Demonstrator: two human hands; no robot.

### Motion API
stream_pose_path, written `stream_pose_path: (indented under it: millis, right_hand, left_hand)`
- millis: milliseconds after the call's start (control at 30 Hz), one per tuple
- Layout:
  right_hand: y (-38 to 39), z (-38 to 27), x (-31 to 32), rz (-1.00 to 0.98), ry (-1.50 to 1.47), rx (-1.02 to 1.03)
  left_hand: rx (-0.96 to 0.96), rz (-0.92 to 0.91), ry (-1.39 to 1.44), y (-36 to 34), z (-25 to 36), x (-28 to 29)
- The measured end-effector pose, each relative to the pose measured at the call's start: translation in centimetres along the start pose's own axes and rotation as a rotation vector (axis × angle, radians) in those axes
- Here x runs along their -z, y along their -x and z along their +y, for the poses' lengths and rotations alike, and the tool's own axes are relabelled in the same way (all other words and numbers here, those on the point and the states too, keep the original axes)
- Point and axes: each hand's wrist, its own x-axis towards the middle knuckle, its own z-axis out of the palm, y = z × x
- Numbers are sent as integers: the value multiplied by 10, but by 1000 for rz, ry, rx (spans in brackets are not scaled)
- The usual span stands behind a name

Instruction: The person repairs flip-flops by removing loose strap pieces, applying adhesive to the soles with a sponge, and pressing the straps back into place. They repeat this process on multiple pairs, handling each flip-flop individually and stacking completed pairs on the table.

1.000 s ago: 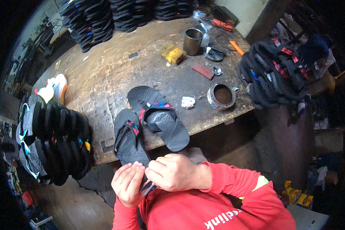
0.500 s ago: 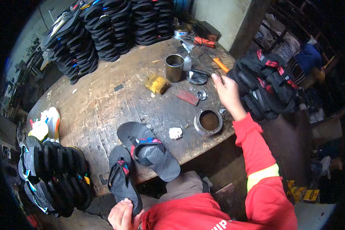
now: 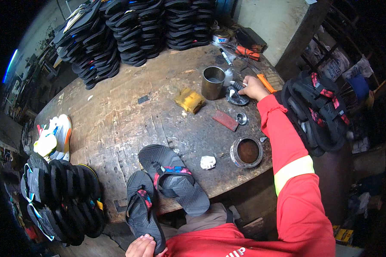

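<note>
My left hand (image 3: 141,246) is closed around the heel end of a black flip-flop (image 3: 143,216) with a pink-and-blue patterned strap, tilted over the table's near edge. Its mate (image 3: 186,192), a flip-flop with a similar strap, lies beside it, partly past the edge. My right hand (image 3: 255,89) reaches to the far right, fingers pinched together over a small black dish (image 3: 237,100) with a white blob in it. Something slim and dark shows at the fingertips, too small to make out. Beside the dish stand a metal cup (image 3: 213,85) and a small translucent bottle (image 3: 228,76).
An open round pot (image 3: 247,152) of brown stuff sits near the table's right edge. A white lump (image 3: 208,162), a reddish block (image 3: 225,120) and a yellow wad (image 3: 189,101) lie about. Sandals are heaped at right (image 3: 315,111), left (image 3: 64,197) and in back stacks (image 3: 137,34).
My right hand has come down toward the black dish. My left hand keeps hold of the flip-flop. The whole view has shifted a little.
</note>
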Motion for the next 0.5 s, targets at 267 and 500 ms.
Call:
stream_pose_path:
  millis: [267, 500]
  right_hand:
    - [95, -29, 45, 93, -1107, -191]
    - [122, -42, 48, 132, -2012, -146]
  left_hand:
    - [-73, 13, -19, -3, -4, -2]
    - [-73, 89, -6, -11, -1, -3]
